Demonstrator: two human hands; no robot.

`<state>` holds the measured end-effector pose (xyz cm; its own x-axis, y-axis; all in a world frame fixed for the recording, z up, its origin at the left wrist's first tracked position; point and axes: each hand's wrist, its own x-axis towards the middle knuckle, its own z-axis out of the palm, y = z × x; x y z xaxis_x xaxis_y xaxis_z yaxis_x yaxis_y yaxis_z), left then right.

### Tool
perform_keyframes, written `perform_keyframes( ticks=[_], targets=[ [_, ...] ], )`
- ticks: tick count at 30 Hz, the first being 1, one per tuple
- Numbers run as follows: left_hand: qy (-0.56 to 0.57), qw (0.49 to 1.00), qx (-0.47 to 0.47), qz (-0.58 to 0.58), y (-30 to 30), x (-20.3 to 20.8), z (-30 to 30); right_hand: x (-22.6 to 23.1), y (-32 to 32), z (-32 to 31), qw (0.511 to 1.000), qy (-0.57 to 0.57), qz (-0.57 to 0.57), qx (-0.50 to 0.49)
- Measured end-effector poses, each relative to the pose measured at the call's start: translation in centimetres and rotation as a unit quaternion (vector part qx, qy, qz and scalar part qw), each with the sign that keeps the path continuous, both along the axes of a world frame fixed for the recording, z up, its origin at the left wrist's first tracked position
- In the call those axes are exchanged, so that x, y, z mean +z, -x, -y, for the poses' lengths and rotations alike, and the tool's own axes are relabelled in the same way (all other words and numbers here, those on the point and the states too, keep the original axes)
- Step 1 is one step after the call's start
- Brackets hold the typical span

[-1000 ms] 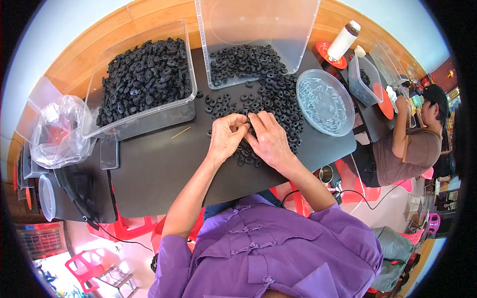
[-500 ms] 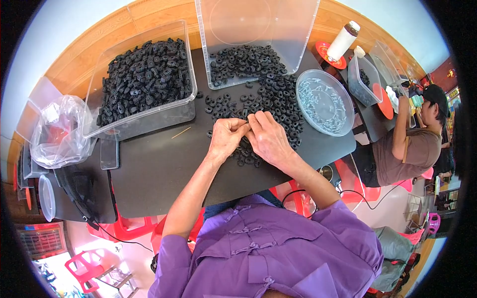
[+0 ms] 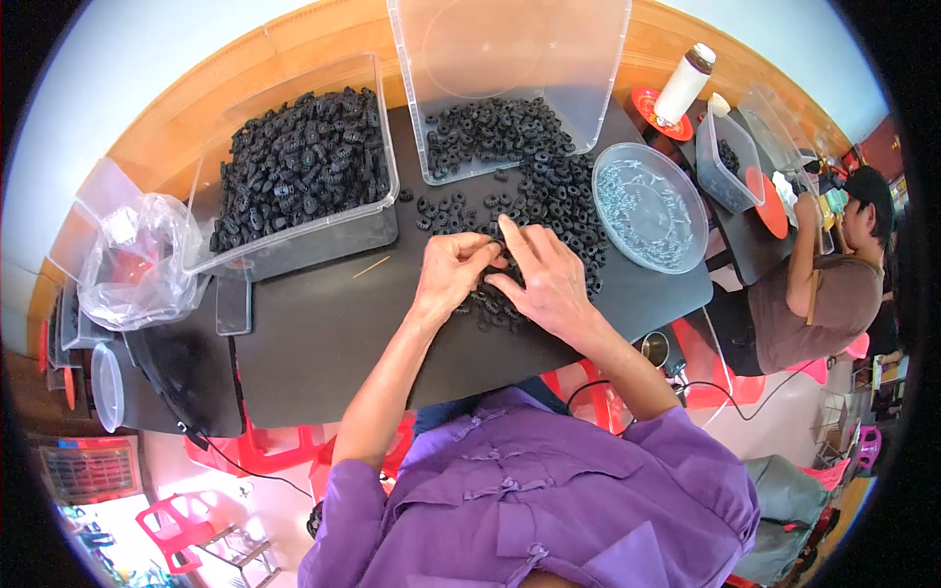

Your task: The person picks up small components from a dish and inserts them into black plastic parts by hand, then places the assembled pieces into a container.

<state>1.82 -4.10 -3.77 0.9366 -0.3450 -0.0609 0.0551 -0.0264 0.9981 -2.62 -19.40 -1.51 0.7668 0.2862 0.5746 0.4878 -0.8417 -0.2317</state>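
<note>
My left hand (image 3: pixel 451 274) is above the dark table, its thumb and fingers pinched on a small black plastic piece (image 3: pixel 498 257) that shows only in part. Beside it is my right hand (image 3: pixel 554 282), thumb and fingers spread apart and close to that piece, with nothing visibly gripped. Beyond and beneath both hands lies a heap of small black plastic pieces (image 3: pixel 564 201), each with a hole. The heap runs back into a clear tub (image 3: pixel 520 59) tipped on its side. A round clear tray (image 3: pixel 600 218) of tiny translucent pieces sits right of the heap.
On the left stands a clear bin (image 3: pixel 323 237) full of black pieces. Near it are a phone-like slab (image 3: pixel 233 306), a plastic bag (image 3: pixel 137 260) and a thin wooden stick (image 3: pixel 371 267). Back right are a white bottle (image 3: pixel 679 93) and a small bin (image 3: pixel 720 181). A co-worker (image 3: pixel 818 304) sits at right.
My right hand has opened, its fingers lifting and spreading away from my left fingertips. My left hand keeps its pinch. The whole view has shifted slightly.
</note>
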Motion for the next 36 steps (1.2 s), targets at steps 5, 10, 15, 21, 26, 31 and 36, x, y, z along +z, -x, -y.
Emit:
perform_keyframes(
  ticks=[5,10,15,21,26,31,36],
  targets=[
    [-0.056,0.965,0.142,0.215,0.9,8.4,-3.3,-0.3,0.3,3.2,0.984,-0.118,0.079,-0.11],
    [-0.222,0.858,0.343,0.31,-4.0,13.6,-10.5,-1.7,1.4,5.7,0.965,-0.205,0.065,-0.153],
    [-0.334,0.754,0.379,0.419,-6.2,13.0,-10.2,-2.2,2.5,6.7,0.962,-0.205,0.061,-0.168],
    [-0.256,0.844,0.099,0.461,-3.4,8.1,1.0,-3.1,3.6,7.9,0.953,-0.234,0.057,-0.185],
    [-0.376,0.831,0.029,0.408,-8.3,0.8,5.5,-2.9,4.2,8.4,0.949,-0.243,0.079,-0.182],
    [-0.472,0.771,-0.001,0.426,-11.2,-2.1,7.4,-2.5,4.2,12.8,0.937,-0.218,0.106,-0.252],
    [-0.449,0.779,0.005,0.438,-11.9,-3.2,7.1,-2.0,2.4,17.8,0.917,-0.201,0.017,-0.345]
  ],
)
